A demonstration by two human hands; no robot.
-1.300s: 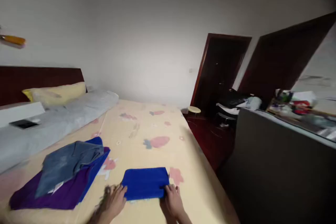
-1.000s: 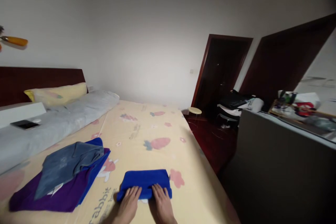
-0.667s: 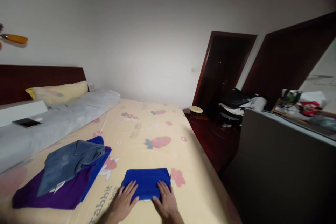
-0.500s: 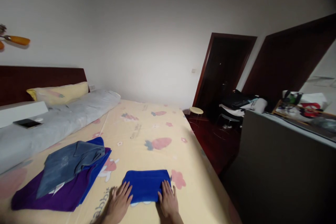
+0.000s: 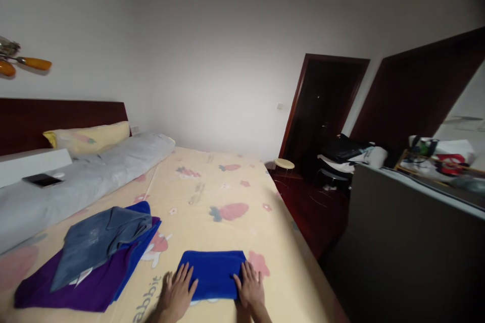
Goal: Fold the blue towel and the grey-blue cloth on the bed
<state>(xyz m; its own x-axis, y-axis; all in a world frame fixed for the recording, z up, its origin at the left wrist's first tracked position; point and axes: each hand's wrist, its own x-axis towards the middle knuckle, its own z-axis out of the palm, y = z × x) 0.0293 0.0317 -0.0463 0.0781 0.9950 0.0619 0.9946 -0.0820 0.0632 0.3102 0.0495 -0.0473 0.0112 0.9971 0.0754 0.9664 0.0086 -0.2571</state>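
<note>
A folded blue cloth (image 5: 214,274) lies flat on the bed, close in front of me. My left hand (image 5: 179,290) rests on its left edge, palm down with the fingers spread. On the right edge of the same cloth lies my right hand (image 5: 250,285), also flat with fingers apart. To the left is a loose pile: a grey-blue cloth (image 5: 94,237) on top, a purple cloth (image 5: 56,290) beneath it, and another blue cloth (image 5: 137,250) showing at the right side. A small white label peeks out from under the grey-blue cloth.
The bed (image 5: 227,181) has a yellow printed sheet. A grey quilt (image 5: 113,161) runs along the headboard side, with a dark tablet or phone (image 5: 42,180) on it and a pillow (image 5: 91,136) behind. Right of the bed stand a round stool (image 5: 284,163) and a dark cabinet (image 5: 401,242).
My right hand has shifted slightly right along the blue cloth's edge. The left hand stays on the left edge. The whole view has tilted up slightly.
</note>
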